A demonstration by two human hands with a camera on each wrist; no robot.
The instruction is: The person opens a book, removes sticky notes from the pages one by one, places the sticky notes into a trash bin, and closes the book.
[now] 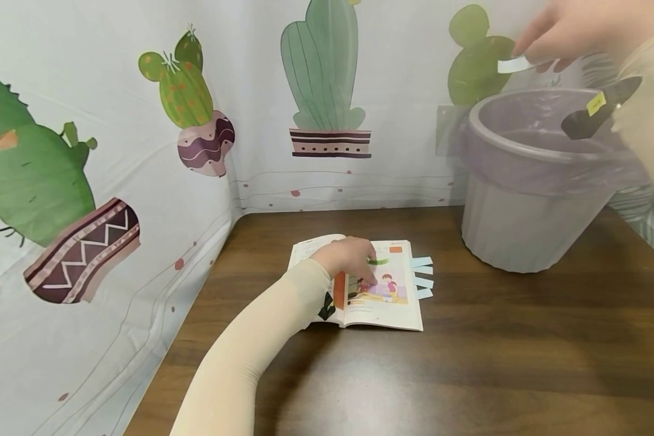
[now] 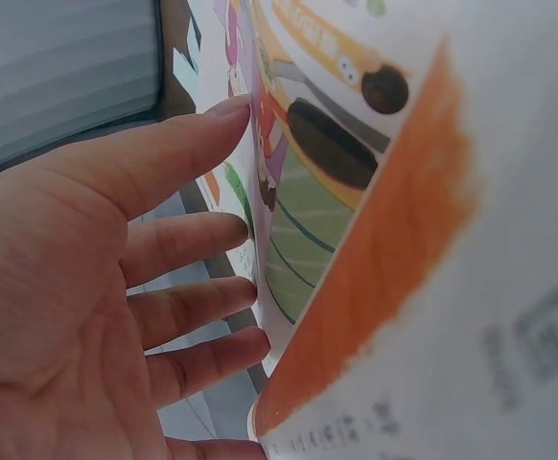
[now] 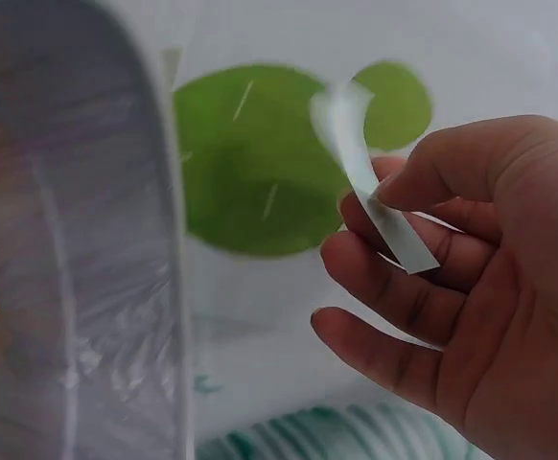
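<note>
At the left, a white cloth [image 1: 114, 36] printed with potted cacti borders the worktop [image 1: 469, 375]. The worktop's left edge runs diagonally from near left to far left; its far edge meets the cloth. A strip of wood separates the open book [image 1: 389, 319] from both edges, and a wider area extends on the near side.

The left hand [image 1: 349, 255] rests on the book across the centre fold. Its fingers are extended and spread apart, with the tips at the page in the left wrist view. Four pale blue tabs [image 1: 424, 283] project over the book's right edge.

Between the tabs and the bin [image 1: 523, 218], the worktop provides an open gap. The bin stands upright at the far right, wider at the rim than at the base. A translucent purple liner [image 1: 523, 166] folds over the rim and hangs down the outside. The lower interior is hidden, so its contents cannot be determined.

At the far right, the right hand [image 1: 578, 33] is raised higher than the rim. Thumb and forefinger are clamped on a pale curved paper strip [image 3: 360, 168], which is apart from the bin; the remaining fingers are separated.
</note>
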